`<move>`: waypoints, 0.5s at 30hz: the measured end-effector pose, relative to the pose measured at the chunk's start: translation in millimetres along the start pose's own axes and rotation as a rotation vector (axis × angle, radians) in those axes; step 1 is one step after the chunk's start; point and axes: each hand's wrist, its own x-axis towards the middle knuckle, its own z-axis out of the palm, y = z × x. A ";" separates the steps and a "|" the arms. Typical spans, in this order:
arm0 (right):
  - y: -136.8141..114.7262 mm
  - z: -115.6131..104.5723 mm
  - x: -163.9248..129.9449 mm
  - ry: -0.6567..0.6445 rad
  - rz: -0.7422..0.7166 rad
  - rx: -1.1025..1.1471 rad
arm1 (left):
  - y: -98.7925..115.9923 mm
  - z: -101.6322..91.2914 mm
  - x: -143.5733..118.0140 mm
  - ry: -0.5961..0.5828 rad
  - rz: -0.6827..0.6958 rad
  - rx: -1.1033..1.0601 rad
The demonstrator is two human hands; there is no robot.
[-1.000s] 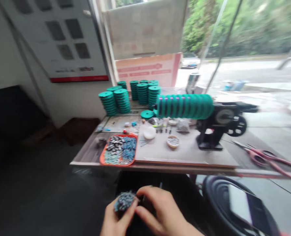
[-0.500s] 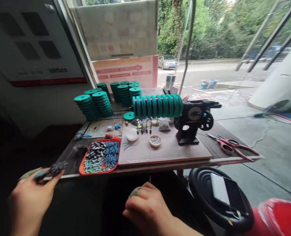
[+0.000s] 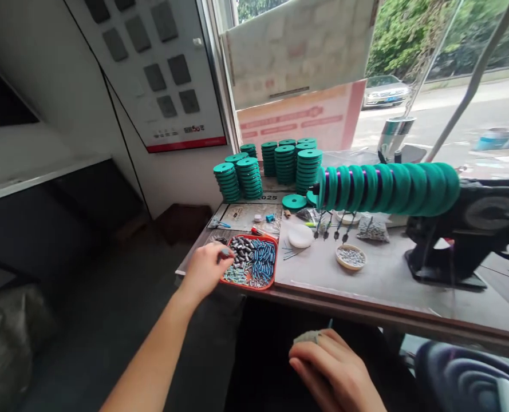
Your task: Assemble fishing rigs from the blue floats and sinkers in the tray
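L hand (image 3: pixel 205 269) at orange tray (image 3: pixel 271 281) edge, grip curled, contents not discernible | R hand (image 3: pixel 334 372) below tabletop (image 3: pixel 378 286), loosely curled | small tubes (image 3: pixel 254 260) best released low, inside rim.

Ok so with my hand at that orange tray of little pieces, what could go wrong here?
1. The orange tray sits at the table's front edge; a nudge from the left hand could tip the loose pieces off.
2. The green disc stacks stand tall and close together, so a bump could topple them.
3. The small bowl lies uncovered and could spill.
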 end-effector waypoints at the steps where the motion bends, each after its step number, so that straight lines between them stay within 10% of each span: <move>1: -0.9 -1.3 1.0 0.003 -0.017 -0.012 | 6.7 3.3 1.8 -0.021 0.025 0.024; 15: -5.2 -12.5 11.4 0.021 -0.067 -0.067 | 25.9 17.2 33.9 -0.139 0.165 0.291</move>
